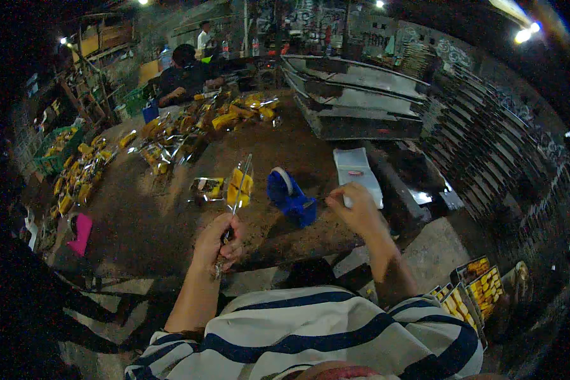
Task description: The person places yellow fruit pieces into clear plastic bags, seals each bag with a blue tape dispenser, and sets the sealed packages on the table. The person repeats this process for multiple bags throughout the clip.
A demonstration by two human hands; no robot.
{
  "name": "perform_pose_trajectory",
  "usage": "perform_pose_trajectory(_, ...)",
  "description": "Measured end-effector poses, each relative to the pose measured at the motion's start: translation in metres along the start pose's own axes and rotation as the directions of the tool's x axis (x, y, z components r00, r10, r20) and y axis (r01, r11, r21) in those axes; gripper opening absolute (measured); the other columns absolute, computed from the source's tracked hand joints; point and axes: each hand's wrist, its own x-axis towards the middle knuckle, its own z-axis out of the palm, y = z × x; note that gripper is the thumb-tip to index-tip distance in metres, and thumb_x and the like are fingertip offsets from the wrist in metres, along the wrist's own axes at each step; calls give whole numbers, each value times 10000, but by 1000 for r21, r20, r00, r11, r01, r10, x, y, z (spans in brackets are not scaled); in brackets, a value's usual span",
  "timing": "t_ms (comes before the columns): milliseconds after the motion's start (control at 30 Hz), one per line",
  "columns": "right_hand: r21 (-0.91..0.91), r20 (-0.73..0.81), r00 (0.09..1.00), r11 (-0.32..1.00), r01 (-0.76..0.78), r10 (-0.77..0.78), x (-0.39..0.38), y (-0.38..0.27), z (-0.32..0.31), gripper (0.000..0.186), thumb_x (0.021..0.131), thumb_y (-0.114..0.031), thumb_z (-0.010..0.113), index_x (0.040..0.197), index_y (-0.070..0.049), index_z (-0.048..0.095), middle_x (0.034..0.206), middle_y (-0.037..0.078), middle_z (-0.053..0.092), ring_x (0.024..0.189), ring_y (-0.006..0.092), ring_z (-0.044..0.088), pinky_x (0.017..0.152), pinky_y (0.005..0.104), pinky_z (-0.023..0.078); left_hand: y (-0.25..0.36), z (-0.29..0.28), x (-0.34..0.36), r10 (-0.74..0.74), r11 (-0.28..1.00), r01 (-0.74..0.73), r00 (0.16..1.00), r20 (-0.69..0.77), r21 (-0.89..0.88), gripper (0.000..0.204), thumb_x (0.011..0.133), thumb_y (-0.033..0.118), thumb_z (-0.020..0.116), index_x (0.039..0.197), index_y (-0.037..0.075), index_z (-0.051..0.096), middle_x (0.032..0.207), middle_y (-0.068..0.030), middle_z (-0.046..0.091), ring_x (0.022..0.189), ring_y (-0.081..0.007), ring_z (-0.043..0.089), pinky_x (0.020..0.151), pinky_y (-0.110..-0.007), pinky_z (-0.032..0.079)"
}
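My left hand [216, 242] is closed round the gathered neck of a clear plastic bag with yellow food pieces [239, 188]. The filled end stands up above my fist, and a bit of wrapping shows below it. Beside it on the table lies another filled bag [207, 189]. A blue tape dispenser [292, 201] with a pale roll sits between my hands. My right hand [359, 208] hovers at the near edge of a stack of flat clear bags [356, 170], its thumb and fingers bent together; what they pinch, if anything, is too small to see.
Many filled bags [164, 142] cover the table's far left, near a green crate [58, 149]. A pink object [80, 234] lies at the left edge. Stacked metal trays [361, 107] stand far right; trays of yellow food [484, 288] are low right. A person [180, 79] sits across the table.
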Motion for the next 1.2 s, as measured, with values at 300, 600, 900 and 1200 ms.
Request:
perform_pose_trajectory(300,-699,-267,830,495,-516,489,-48,145,-21,532,830,-425,556,1307,-208,468,1370,86,415,1273,283,363,1045,514,229,-11,30,-1,-79,948,38,990,117,317,293,895,320,537,820,41,585,507,-16,463,347,-76,367,336,-222,302)
perform_pose_trajectory(600,-723,-329,891,523,-451,314,-51,164,-51,329,835,-356,569,1044,-103,580,1065,125,543,1032,324,508,812,489,432,-20,51,11,-145,866,0,957,251,500,271,897,259,552,801,20,636,527,2,499,376,-69,421,340,-191,311)
perform_pose_trajectory(900,-606,-357,821,558,-567,446,-42,169,-46,318,830,-329,540,1041,-92,559,1018,141,555,970,335,545,770,468,471,-69,105,46,-418,753,-92,699,581,651,215,891,220,560,896,40,678,554,22,497,479,-53,463,407,-201,365)
perform_pose_trajectory(1200,-638,-366,843,553,-536,395,-41,166,-45,248,839,-267,540,981,-64,535,972,143,559,909,338,567,739,468,484,-96,109,69,-485,751,-301,353,800,588,237,915,235,541,938,53,690,620,-1,557,560,-75,497,508,-244,407)
